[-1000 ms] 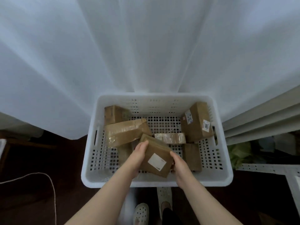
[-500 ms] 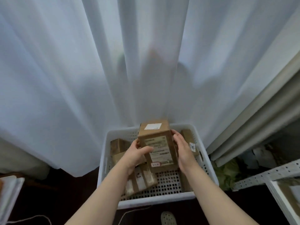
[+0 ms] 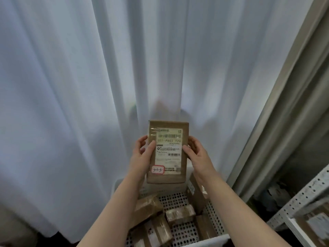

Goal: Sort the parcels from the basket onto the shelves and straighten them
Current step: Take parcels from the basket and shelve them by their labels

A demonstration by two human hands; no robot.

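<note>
At the centre of the frame I hold one parcel (image 3: 167,152) upright above the basket (image 3: 213,240). The left hand (image 3: 142,157) and the right hand (image 3: 197,157) each have the grip closed on a long side edge, I judge so that the label and its handwritten sticker face me for reading the shelf code. Toward the bottom of the frame at least five other parcels (image 3: 179,213) lie loosely in the one basket, and one shelf rack (image 3: 302,195) stands at the lower right.

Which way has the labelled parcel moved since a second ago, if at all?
Yes, the parcel moved up: it lay inside the basket; now the left hand and right hand hold it above the rim.
</note>
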